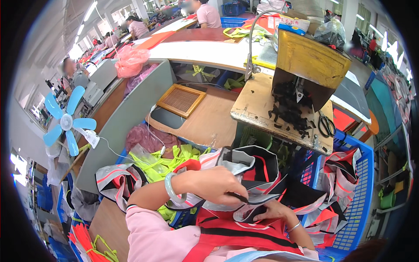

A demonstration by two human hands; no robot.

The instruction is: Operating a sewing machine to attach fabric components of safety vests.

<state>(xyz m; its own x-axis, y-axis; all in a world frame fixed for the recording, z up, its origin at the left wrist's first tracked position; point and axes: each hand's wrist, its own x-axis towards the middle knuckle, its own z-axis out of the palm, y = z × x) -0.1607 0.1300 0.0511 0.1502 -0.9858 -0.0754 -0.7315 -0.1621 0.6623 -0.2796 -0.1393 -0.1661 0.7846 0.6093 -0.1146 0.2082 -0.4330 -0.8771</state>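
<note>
My left hand, with a pale bangle on its wrist, is closed on the dark edge of a grey fabric piece in front of my chest. Lower and to the right, my right hand grips the same piece, its thumb bent over the cloth. The fingertips of both hands are partly hidden. Just beyond them stands a bundle of grey, black and neon-red sewn pieces. More such pieces fill a blue basket on the right. A red apron covers my lap.
A wooden stand carries a yellow box-shaped guard, black scraps and scissors. Yellow-green strips lie left of the bundle. A blue fan stands at the left. Co-workers are in the background.
</note>
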